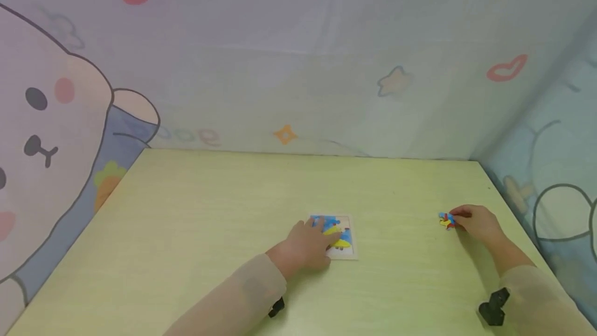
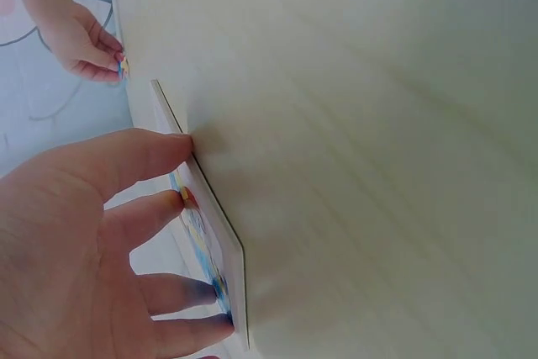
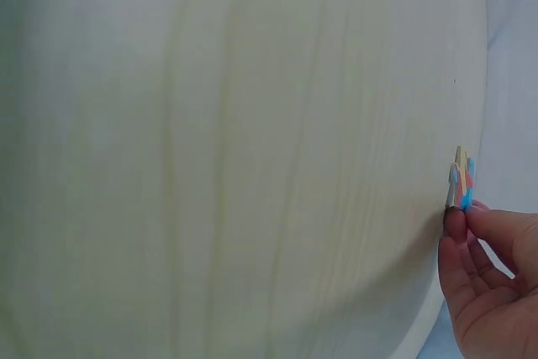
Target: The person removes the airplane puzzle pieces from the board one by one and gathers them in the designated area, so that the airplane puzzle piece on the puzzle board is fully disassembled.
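A small square jigsaw puzzle board [image 1: 353, 252] with a pale frame lies flat on the table, its picture blue and yellow. Over its left part rests my left hand [image 1: 309, 245], fingers spread on the picture. In the left wrist view the thumb touches the edge of the board [image 2: 223, 229], and the hand hides part of the picture. Well to the right, my right hand [image 1: 479, 223] pinches a jigsaw puzzle piece [image 1: 446, 220] of blue, red and yellow between thumb and fingertips. The right wrist view shows the puzzle piece [image 3: 460, 181] edge-on, close over the table.
The light wooden table [image 1: 200, 211] ends at a printed cloth backdrop [image 1: 261, 66] behind it. More printed cloth [image 1: 564, 211] hangs along the right side, near my right forearm. Dark wrist devices [image 1: 494, 307] show below both sleeves.
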`<state>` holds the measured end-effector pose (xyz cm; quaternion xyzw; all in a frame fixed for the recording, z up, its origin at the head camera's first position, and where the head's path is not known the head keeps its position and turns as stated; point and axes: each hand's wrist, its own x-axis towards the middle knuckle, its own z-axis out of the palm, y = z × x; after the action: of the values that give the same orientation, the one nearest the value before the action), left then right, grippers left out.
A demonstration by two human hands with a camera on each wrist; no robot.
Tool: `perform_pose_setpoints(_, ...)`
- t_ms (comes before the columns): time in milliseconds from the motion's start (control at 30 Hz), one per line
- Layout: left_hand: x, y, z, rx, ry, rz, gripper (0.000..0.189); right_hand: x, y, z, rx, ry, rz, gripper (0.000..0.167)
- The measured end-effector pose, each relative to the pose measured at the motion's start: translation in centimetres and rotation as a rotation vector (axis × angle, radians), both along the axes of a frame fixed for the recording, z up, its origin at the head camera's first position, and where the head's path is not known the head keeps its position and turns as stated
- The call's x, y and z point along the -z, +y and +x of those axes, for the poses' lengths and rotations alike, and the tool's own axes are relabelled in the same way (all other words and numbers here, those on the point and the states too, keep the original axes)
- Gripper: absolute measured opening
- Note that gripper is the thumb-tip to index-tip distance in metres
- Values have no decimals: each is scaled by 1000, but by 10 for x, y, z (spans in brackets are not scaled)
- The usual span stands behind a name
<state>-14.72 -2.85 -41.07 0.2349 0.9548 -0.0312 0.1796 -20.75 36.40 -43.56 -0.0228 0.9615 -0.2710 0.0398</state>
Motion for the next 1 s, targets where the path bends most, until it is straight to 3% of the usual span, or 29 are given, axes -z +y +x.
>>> perform_pose_setpoints(367, 7, -2, -2, 18, 30, -25, 56, 2, 0, -4, -16, 33, 17, 20)
perform_pose_setpoints(767, -1, -12, 3, 23, 54, -29, 58, 2, -1, -3, -14, 42, 30, 22)
perform_pose_setpoints(1000, 3, -16, 0, 34, 49, 9, 56, -2, -10, -1, 1, 82, 16, 24)
